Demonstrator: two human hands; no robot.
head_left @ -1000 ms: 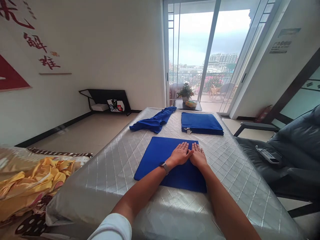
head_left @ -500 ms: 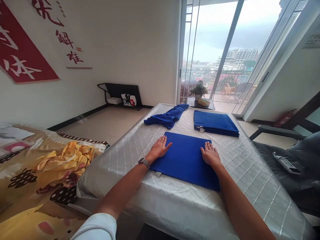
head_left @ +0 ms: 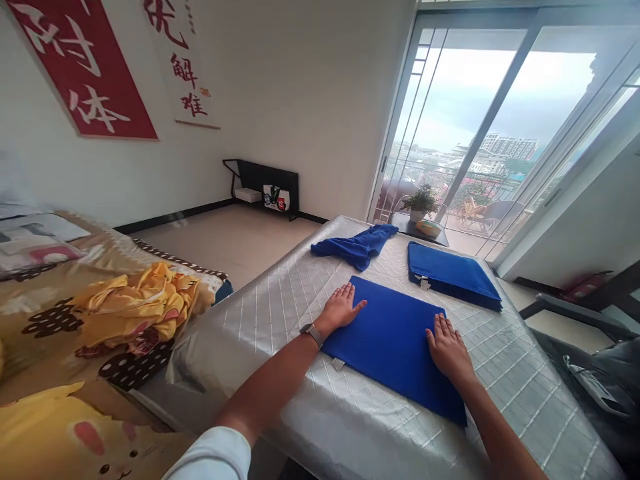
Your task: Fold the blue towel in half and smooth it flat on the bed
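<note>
A blue folded cloth (head_left: pixel 393 340) lies flat as a rectangle on the silver quilted mattress (head_left: pixel 280 307), a white tag poking out at its near left edge. My left hand (head_left: pixel 343 309) rests open on its left edge, fingers stretched forward and thumb apart. Against the right edge, my right hand (head_left: pixel 449 347) lies open and flat, fingers pointing away from me. Beyond the right hand sits a neat stack of folded blue cloths (head_left: pixel 453 272) with white tags at its near left corner. A crumpled blue cloth (head_left: pixel 357 245) lies beyond the left hand.
At the left, a bed holds rumpled yellow fabric (head_left: pixel 140 300). A dark chair (head_left: pixel 585 327) with a remote-like device stands at the right. Behind the mattress are a small table with a potted plant (head_left: pixel 420 201) and a sliding glass door (head_left: pixel 465 120). A black rack (head_left: pixel 263 187) stands by the wall.
The view has turned left, so the scene sits further right. Both hands remain flat on the folded cloth's side edges, and the cloths keep their places.
</note>
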